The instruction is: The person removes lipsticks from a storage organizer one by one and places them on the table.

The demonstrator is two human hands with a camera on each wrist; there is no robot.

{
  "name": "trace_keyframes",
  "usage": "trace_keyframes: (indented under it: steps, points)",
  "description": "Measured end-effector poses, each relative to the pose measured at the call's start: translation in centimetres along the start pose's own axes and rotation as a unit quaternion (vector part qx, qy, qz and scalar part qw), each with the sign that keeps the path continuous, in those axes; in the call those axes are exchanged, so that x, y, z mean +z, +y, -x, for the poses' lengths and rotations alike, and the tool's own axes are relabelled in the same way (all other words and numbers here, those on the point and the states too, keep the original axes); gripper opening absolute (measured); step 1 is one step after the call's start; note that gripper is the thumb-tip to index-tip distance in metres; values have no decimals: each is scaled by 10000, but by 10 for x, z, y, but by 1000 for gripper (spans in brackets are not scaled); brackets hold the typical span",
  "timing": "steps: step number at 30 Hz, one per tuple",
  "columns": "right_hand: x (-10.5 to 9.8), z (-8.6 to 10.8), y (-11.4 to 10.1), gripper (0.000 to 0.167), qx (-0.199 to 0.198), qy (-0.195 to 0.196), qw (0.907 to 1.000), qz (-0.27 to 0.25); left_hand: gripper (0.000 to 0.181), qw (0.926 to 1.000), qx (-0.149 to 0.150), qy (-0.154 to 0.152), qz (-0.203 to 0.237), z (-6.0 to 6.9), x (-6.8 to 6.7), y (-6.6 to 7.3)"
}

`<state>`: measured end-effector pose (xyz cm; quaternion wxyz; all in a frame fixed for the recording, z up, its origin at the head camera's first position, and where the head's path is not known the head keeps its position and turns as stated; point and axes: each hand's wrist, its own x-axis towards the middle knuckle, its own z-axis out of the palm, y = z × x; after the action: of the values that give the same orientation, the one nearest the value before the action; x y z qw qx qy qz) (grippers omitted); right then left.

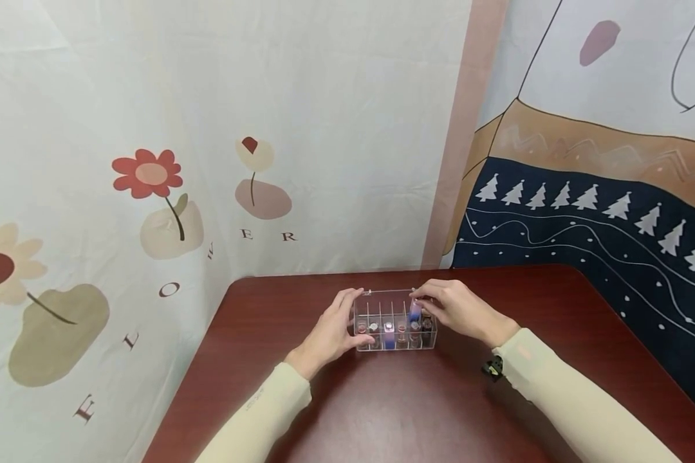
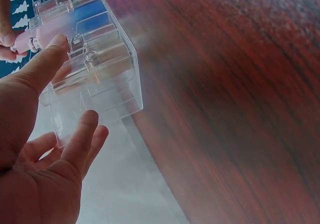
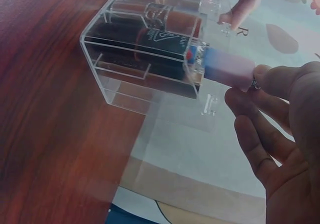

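A clear plastic organizer (image 1: 390, 297) with dividers stands on the table, with small bottles in its front row. My left hand (image 1: 330, 331) holds its left end, thumb at the front and fingers along the side and back. At the right part of the back row, my right hand (image 1: 460, 312) pinches the top of a small pink-and-blue bottle (image 3: 227, 68) between thumb and fingers. That bottle's lower end is hidden behind the front row. A similar pink-and-blue bottle (image 1: 389, 335) sits in the front row, and a dark bottle (image 3: 160, 44) fills the right end compartment.
The reddish-brown table (image 1: 376, 411) spreads out around the organizer. Behind it hangs a pale curtain (image 1: 347, 128) with flowers, and a dark blue cloth with white trees (image 1: 585, 196) hangs at the right. A dark wrist strap (image 1: 492, 368) shows by my right sleeve.
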<state>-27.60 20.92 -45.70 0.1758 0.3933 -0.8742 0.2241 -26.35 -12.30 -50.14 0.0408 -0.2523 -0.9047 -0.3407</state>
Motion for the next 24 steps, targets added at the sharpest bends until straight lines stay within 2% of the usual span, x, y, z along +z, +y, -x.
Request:
trace_keyframes:
  steps: [5,16,24]
  points:
    - [-6,-3,-1,33,-107,123,9999,17,108,10000,11,19,-70,-1,0,-1]
    - [-19,-2,1,31,-13,283,9996,24,108,10000,32,21,-76,-2,1,-2]
    - [-30,2,6,33,-41,594,9982,59,107,9999,116,39,-92,-1,0,1]
